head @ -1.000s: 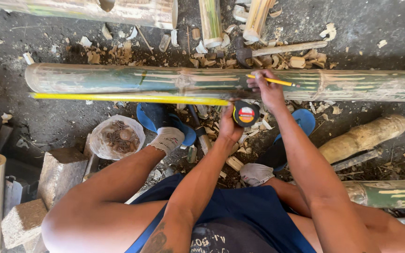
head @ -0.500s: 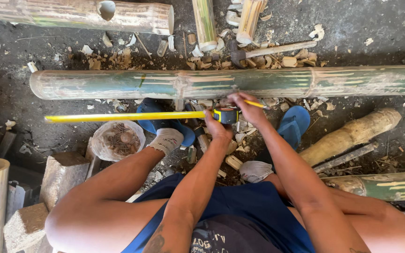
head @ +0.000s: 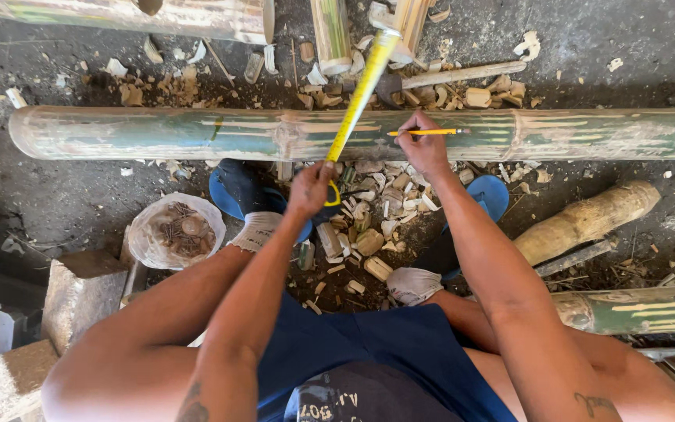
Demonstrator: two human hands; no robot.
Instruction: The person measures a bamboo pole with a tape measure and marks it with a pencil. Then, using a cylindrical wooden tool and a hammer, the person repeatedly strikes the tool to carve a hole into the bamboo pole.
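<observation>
A long green bamboo pole (head: pixel 158 133) lies across the ground in front of me. My left hand (head: pixel 312 187) grips a tape measure whose yellow blade (head: pixel 361 90) sticks up and away over the pole. My right hand (head: pixel 422 144) rests on the pole and holds a yellow pencil (head: pixel 431 132) lying along the top of it. My feet in blue sandals (head: pixel 232 195) sit just below the pole.
Bamboo chips (head: pixel 373 234) litter the ground between my feet. A plastic bag of nails (head: pixel 177 230) sits at the left beside concrete blocks (head: pixel 80 289). More bamboo pieces (head: pixel 587 223) lie at the right and split bamboo (head: pixel 330 31) at the top.
The tape blade, which lay level along the pole toward the left, now points up and away across it. My left hand has shifted left and my right hand has settled on the pole.
</observation>
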